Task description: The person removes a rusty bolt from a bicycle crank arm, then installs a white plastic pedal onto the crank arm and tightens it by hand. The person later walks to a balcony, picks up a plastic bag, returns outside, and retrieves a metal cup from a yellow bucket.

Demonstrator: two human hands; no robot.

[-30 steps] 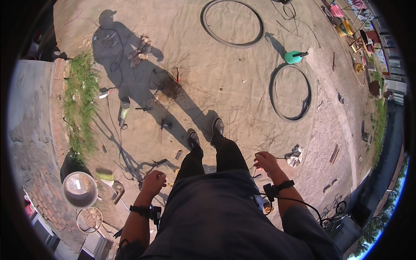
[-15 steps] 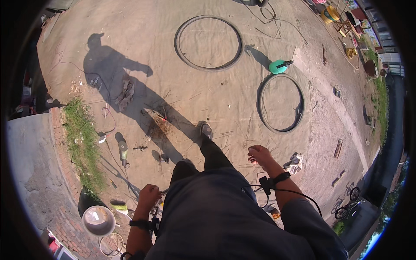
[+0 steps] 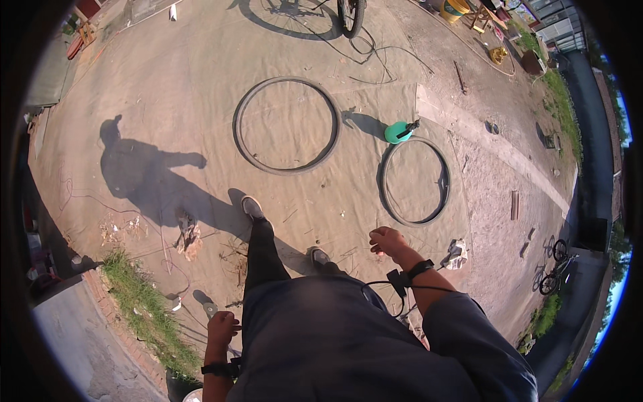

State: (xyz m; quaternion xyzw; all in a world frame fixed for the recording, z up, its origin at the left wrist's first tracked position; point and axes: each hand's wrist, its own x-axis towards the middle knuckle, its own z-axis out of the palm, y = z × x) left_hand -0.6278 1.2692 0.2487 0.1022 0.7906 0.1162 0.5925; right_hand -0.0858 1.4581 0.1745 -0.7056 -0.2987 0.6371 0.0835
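Note:
Low at the left, my left hand (image 3: 224,327) hangs beside my dark clothing, fingers loosely bent and apart, nothing visible in them. My right hand (image 3: 387,242) is held out right of my body, fingers half curled and apart, empty. On the ground past it lie a narrow black tire ring (image 3: 445,194) and a wider one (image 3: 333,130). A green pump sprayer (image 3: 398,132) stands just above the narrower ring. My shoes (image 3: 253,208) are on the pale ground sheet, one ahead of the other. A crumpled pale object (image 3: 457,254) lies right of my right hand.
A bicycle wheel (image 3: 351,15) with loose cable stands at the top. A yellow bucket (image 3: 451,9) is at the upper right, another bicycle (image 3: 557,268) at the right. A grass strip (image 3: 144,308) borders a low wall at lower left. Brown scraps (image 3: 189,238) lie ahead of it.
I have stepped forward: the rings, sprayer and grass strip sit lower in the picture, and the upper bicycle wheel shows more. My left hand has dropped lower; my right hand stays out, empty.

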